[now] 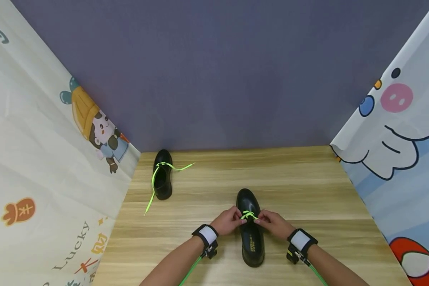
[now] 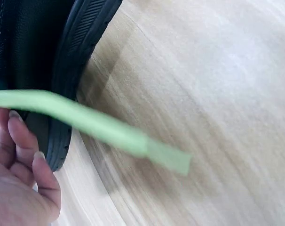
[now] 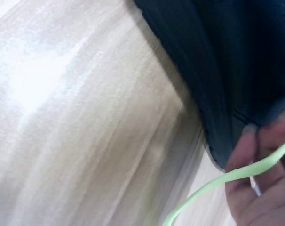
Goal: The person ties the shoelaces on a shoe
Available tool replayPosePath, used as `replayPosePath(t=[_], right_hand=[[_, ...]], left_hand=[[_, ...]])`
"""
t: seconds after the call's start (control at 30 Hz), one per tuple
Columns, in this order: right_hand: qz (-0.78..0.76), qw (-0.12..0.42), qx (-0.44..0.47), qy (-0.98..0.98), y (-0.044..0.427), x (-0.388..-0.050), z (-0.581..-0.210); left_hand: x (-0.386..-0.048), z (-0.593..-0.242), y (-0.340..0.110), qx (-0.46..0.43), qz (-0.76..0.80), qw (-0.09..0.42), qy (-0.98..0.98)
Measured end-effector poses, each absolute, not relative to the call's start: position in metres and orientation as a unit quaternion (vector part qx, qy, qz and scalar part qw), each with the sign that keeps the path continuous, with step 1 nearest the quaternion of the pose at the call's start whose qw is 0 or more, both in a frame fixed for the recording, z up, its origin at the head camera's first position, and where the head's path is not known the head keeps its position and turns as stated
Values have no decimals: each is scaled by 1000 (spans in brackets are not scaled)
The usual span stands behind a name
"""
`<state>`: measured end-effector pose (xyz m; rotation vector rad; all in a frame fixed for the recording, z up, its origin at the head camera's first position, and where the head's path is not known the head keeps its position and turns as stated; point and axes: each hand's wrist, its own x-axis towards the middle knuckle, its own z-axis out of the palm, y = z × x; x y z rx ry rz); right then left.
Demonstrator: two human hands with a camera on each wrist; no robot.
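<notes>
Head view: from above and behind the left grip [image 1: 227, 221] and right grip [image 1: 274, 225], facing forward and down, distant enough to frame both. Wrist views: close behind each grip, facing the shoe [image 1: 251, 232] between them. Each shares its grip, shoe and lace [image 1: 249, 214] with the head view.

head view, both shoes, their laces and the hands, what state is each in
Far shoe: upright on the floor, empty
Far shoe's lace: threaded, no bow, both ends loose
Near shoe: upright, empty, toe pointing away
Near shoe's lace: held at both sides; knot too small to judge
Left hand: pinching the near lace
Right hand: pinching the near lace
</notes>
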<state>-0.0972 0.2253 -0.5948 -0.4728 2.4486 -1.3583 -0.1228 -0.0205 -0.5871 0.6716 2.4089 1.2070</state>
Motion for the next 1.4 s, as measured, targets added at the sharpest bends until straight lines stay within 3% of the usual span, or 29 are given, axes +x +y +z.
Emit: replayPosePath(t=[0.43,0.73,0.97,1.4], right_hand=[[-540,178,-174,804,240,-90,-587],[-613,141,-155,762,240,-88,-584],[-665,79,-119,733,229,-90,-583],[-809,74,-68,579,202,-101,-574]], left_hand=[[-127,-581,-34,246,460,203,829],[-131,-573,-34,199,569,202,772],[-131,-573,-25,135,656,202,715],[-134,-572,-3,79,790,201,574]])
